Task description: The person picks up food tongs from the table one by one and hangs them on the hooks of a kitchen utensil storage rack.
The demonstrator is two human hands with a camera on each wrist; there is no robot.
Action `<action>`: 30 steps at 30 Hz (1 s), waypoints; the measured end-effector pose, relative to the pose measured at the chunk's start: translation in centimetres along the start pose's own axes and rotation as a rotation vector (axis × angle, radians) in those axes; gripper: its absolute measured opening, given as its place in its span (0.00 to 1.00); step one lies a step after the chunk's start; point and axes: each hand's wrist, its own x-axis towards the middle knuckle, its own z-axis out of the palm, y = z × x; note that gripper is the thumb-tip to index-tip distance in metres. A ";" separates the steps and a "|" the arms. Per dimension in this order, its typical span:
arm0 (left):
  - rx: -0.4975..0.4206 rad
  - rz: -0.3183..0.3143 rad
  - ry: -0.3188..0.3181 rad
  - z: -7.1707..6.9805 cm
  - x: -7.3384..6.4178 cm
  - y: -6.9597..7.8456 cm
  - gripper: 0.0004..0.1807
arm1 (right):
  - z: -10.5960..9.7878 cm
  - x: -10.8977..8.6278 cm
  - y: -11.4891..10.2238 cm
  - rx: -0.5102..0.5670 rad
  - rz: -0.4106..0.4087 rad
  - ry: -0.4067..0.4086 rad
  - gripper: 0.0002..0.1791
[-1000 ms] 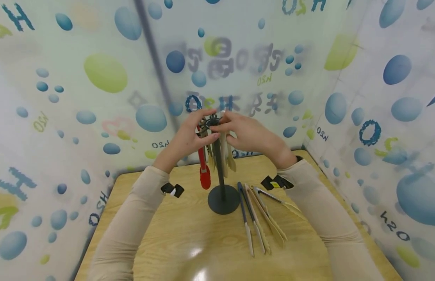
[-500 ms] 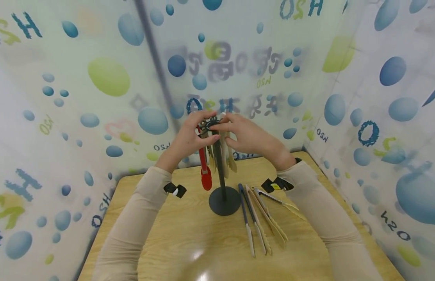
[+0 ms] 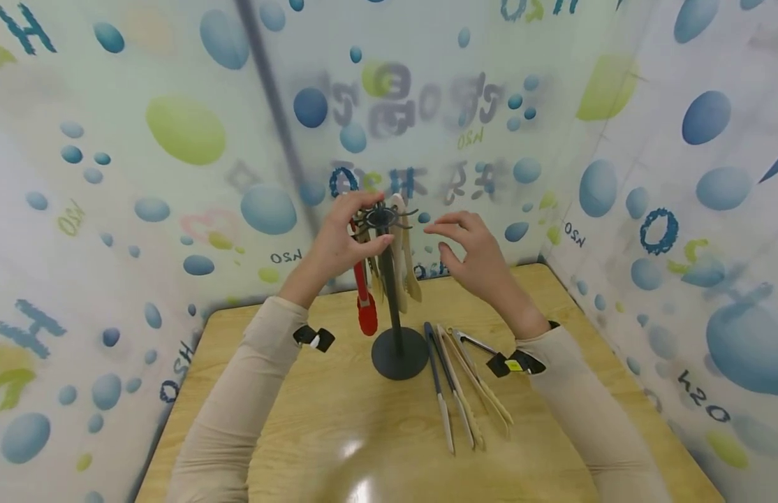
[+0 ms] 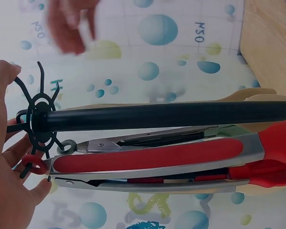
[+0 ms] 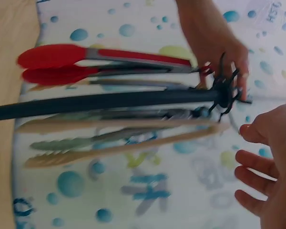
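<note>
A black stand (image 3: 394, 300) with a ring of hooks (image 3: 380, 218) at its top rises from a round base. My left hand (image 3: 339, 241) grips the hook ring, thumb in front and fingers reaching round the far side. Red-tipped tongs (image 4: 148, 157) hang from a hook close to the left thumb. Beige tongs (image 5: 119, 150) and green-tipped tongs (image 5: 62, 144) hang on the other side of the pole. To the right of the ring, my right hand (image 3: 483, 258) is apart from it, fingers loosely bent, with nothing held.
On the wooden table (image 3: 313, 419), right of the stand's base (image 3: 399, 355), lie several more tongs, among them dark-blue-handled tongs (image 3: 438, 391) and beige-tipped tongs (image 3: 489, 402). Walls printed with blue and green dots surround the table's back and sides.
My right hand has let go of the hook ring and drawn away to the right, uncovering the right hooks. The left hand stays at the ring.
</note>
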 end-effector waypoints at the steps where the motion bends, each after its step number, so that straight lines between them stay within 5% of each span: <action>1: -0.003 0.000 0.003 0.0 0.0 0.0 0.36 | 0.2 -0.8 0.6 -0.002 0.044 -0.018 0.16; 7: -0.011 0.009 0.021 0.0 -0.1 -0.1 0.37 | 2.6 -7.3 5.1 -0.044 0.330 -0.197 0.15; 15: -0.021 0.017 0.038 0.5 -0.2 -0.3 0.38 | 6.4 -16.1 9.5 -0.098 0.565 -0.387 0.15; 30: 0.007 0.013 0.066 0.8 -0.2 0.2 0.39 | 9.0 -20.7 10.3 -0.110 0.677 -0.489 0.15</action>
